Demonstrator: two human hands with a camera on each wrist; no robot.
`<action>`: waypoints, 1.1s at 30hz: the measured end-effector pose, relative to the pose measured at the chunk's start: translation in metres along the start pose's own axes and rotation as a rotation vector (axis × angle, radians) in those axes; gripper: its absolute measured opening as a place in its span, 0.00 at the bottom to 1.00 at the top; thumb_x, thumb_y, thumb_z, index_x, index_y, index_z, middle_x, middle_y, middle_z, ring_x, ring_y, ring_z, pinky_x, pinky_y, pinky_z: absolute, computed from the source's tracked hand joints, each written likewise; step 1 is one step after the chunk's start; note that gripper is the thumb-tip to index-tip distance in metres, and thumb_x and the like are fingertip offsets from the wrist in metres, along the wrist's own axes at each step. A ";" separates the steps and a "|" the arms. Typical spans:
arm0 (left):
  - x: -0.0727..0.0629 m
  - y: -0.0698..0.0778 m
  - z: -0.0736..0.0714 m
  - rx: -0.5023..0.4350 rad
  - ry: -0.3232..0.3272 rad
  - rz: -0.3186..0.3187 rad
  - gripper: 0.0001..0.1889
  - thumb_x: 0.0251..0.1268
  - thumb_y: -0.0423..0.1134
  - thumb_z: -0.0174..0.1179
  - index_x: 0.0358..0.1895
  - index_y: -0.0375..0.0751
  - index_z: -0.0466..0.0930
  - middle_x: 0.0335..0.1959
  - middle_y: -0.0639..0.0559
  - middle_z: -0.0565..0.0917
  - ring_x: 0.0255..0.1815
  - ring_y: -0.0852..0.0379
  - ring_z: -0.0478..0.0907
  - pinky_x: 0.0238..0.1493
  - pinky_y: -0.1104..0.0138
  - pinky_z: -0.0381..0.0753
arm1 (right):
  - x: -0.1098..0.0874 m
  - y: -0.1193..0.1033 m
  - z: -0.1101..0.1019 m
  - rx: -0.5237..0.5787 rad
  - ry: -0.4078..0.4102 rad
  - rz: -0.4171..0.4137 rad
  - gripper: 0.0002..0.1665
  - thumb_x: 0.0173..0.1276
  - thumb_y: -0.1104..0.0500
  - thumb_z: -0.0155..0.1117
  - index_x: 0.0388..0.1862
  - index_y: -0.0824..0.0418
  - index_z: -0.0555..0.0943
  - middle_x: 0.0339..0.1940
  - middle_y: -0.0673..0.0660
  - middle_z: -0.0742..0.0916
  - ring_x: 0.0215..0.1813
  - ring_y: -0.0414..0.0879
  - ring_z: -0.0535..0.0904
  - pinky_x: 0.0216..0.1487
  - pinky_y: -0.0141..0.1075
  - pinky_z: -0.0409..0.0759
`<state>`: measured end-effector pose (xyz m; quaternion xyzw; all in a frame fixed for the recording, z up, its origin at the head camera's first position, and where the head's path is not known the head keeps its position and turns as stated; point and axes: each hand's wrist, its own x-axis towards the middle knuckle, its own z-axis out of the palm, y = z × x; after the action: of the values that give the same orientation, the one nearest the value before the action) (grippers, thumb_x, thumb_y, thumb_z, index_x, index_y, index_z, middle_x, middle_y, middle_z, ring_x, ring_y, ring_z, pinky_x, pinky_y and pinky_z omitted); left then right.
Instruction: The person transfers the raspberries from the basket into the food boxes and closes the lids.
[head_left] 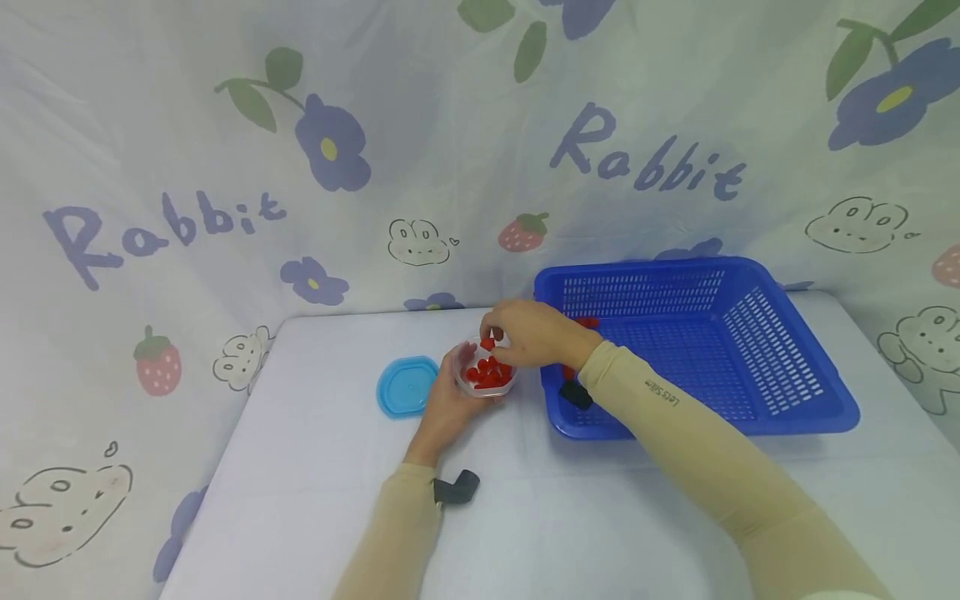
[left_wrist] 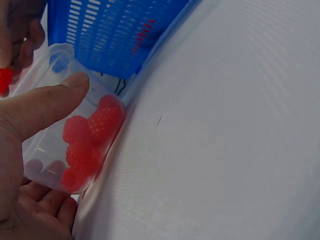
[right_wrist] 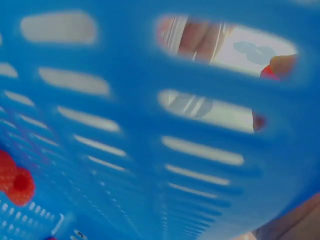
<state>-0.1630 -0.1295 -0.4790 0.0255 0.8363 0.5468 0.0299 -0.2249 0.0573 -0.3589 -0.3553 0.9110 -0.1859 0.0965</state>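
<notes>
A clear plastic cup (head_left: 459,385) with several red raspberries (head_left: 489,377) in it stands on the cloth, tilted in the left wrist view. My left hand (head_left: 448,407) grips it from the side, with the thumb across the wall of the cup (left_wrist: 42,120). Above the rim, my right hand (head_left: 534,333) pinches one raspberry (head_left: 487,343) between thumb and fingers. That raspberry (left_wrist: 5,79) shows at the edge of the left wrist view. In the right wrist view the basket wall (right_wrist: 135,125) mostly hides the right hand.
A blue plastic basket (head_left: 750,429) stands to the right, beneath my right forearm. More raspberries (right_wrist: 20,185) lie inside it near its left side. A light blue lid (head_left: 407,387) lies flat left of the cup. Behind the white table (head_left: 300,467) hangs a patterned cloth (head_left: 450,167).
</notes>
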 end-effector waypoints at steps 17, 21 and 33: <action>0.000 0.001 0.001 0.009 0.012 -0.003 0.50 0.52 0.44 0.78 0.77 0.56 0.57 0.73 0.60 0.68 0.75 0.54 0.62 0.69 0.48 0.69 | 0.002 0.020 0.004 0.140 -0.015 -0.047 0.13 0.66 0.58 0.65 0.49 0.57 0.85 0.37 0.51 0.84 0.37 0.46 0.76 0.36 0.32 0.80; 0.000 0.001 0.001 0.005 0.009 0.000 0.50 0.52 0.45 0.78 0.76 0.56 0.57 0.72 0.61 0.69 0.74 0.55 0.62 0.69 0.48 0.69 | 0.001 0.021 0.003 0.127 -0.020 -0.045 0.14 0.66 0.58 0.66 0.50 0.57 0.86 0.38 0.52 0.84 0.38 0.46 0.76 0.38 0.33 0.80; 0.000 0.001 0.001 0.003 0.010 0.008 0.51 0.52 0.43 0.78 0.77 0.53 0.56 0.74 0.56 0.68 0.75 0.50 0.62 0.69 0.46 0.69 | 0.002 0.024 0.002 0.170 -0.020 -0.048 0.20 0.67 0.57 0.66 0.57 0.58 0.83 0.37 0.52 0.83 0.34 0.46 0.75 0.32 0.34 0.78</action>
<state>-0.1628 -0.1285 -0.4782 0.0263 0.8372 0.5457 0.0234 -0.2407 0.0717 -0.3704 -0.3694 0.8821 -0.2612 0.1310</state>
